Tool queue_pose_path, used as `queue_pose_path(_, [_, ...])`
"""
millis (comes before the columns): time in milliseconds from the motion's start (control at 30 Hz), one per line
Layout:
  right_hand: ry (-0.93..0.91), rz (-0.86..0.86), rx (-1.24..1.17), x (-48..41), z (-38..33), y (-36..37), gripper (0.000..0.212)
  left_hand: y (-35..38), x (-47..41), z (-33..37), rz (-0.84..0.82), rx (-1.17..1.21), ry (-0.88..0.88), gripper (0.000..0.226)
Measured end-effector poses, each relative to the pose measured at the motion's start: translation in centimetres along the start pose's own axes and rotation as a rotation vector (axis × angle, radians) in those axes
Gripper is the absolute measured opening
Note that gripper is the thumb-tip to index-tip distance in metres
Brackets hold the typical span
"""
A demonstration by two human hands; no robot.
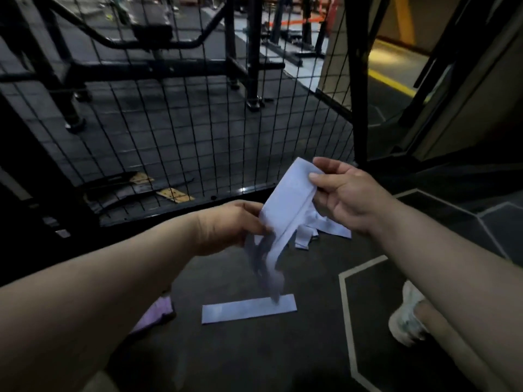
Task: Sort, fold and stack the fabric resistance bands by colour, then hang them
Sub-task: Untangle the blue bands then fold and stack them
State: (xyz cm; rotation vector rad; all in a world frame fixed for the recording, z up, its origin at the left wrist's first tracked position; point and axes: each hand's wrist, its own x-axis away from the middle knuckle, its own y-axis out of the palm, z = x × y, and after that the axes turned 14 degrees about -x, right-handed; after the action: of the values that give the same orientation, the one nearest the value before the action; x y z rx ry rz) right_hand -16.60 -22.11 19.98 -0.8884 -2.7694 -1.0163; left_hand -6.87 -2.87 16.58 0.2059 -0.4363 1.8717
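Your right hand's [343, 193] fingers [331, 164] are curled round the upper end of one pale band [291, 199], with the thumb pressed onto its near face. The fingers [254, 215] of your left hand [232, 222] pinch the same band lower down, at its left edge. Both hands grip it in the air, above the floor [254, 349]. Between your two grips the band runs as a flat, slanted strip. Below your left hand its free end hangs down, blurred, and it ends just above a second band.

That second band [249, 308] lies on the floor directly beneath, one flat, straight strip of the same pale colour. Beyond your hands, partly hidden by your right wrist, a loose heap of pale bands [325, 227] lies on the floor. Several strips tangle there, and you cannot count them. To the left, half covered by your left forearm, lies one purple band [157, 314], well apart from the pale ones. That makes two single pale bands, one purple band and one uncounted heap.

At the right, one white shoe [407, 318] rests on the floor just past your right forearm, beside a pale line [343, 295] marked on the floor. Behind the heap stands one black wire mesh panel [169, 123].
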Motion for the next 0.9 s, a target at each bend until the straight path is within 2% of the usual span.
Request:
queue_pose_path(133, [-0.091,-0.004,-0.059,0.6,-0.6,2.0,0.024,-1.1,4.0,0.2,-0.008,0.047,-0.012,0.011])
queue_pose_path(267, [-0.085,-0.011,-0.067,1.4,-0.3,3.0,0.027,-2.5,6.4,-1.0,0.045,0.033,-0.045,0.007])
queue_pose_path(300, [-0.078,-0.02,-0.064,1.7,-0.2,3.1,0.027,-2.7,6.8,-1.2,0.045,0.023,-0.043,0.008])
queue_pose_path(400, [-0.068,-0.04,-0.083,2.5,-0.2,3.7,0.027,-3.0,7.0,-1.8,0.057,0.105,-0.036,0.033])
queue_pose_path(467, [-0.093,-0.022,-0.112,2.8,-0.7,3.8,0.027,-2.8,7.2,-1.6,0.052,0.136,-0.028,0.037])
queue_pose_path(500, [-0.109,-0.004,-0.131,2.9,-1.0,3.9,0.028,-2.8,7.4,-1.4,0.036,0.148,-0.036,0.035])
queue_pose_path(600, [-0.177,0.065,-0.194,2.9,-2.6,3.8,0.028,-3.3,8.1,-0.9,0.025,0.082,-0.063,0.01])
queue_pose_path(700, [-0.247,0.111,-0.241,3.2,-4.0,3.2,0.028,-3.9,8.5,-0.7,0.093,0.016,-0.08,0.014])
queue_pose_path(800, [-0.282,0.143,-0.233,4.1,-4.4,2.4,0.029,-4.0,8.7,-0.6,0.202,0.106,-0.048,0.007])
queue_pose_path(900, [-0.284,0.172,-0.212,5.0,-4.4,1.7,0.031,-4.1,8.5,-0.7,0.304,0.19,-0.033,0.012])
